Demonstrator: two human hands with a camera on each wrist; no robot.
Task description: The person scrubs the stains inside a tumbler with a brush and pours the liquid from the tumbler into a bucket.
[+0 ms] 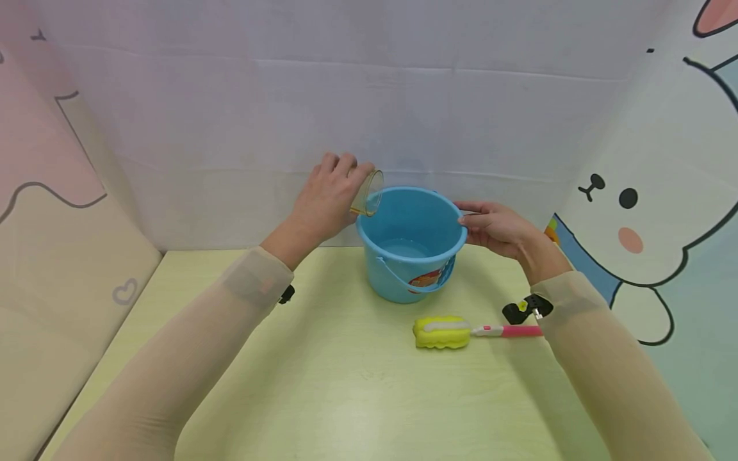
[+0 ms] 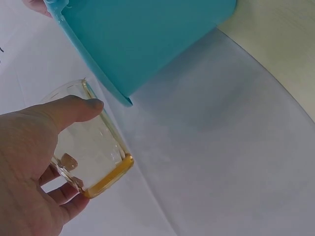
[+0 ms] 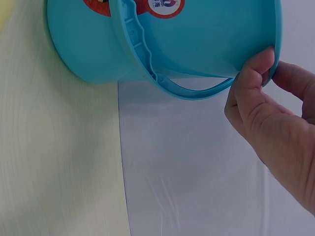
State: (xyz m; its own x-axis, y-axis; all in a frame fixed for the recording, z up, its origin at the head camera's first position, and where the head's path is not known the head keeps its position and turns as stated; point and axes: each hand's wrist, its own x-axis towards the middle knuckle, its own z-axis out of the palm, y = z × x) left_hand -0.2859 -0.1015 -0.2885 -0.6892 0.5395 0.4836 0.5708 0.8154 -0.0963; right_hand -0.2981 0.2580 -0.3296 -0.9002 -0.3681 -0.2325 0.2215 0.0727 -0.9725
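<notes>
In the head view, my left hand [image 1: 330, 197] grips a clear, amber-tinted glass cup [image 1: 373, 192], which is tipped over beside the left rim of a blue plastic bucket [image 1: 386, 278]. The left wrist view shows the thumb across the cup's side and a thick amber edge [image 2: 110, 178] at one end of it. Upright on the table, the bucket has its handle [image 3: 189, 93] hanging down the front and a red label [image 1: 425, 279]. My right hand [image 1: 498, 230] pinches the bucket's right rim between thumb and fingers, seen close in the right wrist view.
A yellow sponge brush [image 1: 442, 333] with a white and pink handle [image 1: 521, 331] lies in front of the bucket, its end behind the right wrist. Behind the pale wooden table [image 1: 346, 397] hangs a white cloth [image 1: 242, 128]. Panels with cartoon drawings flank both sides.
</notes>
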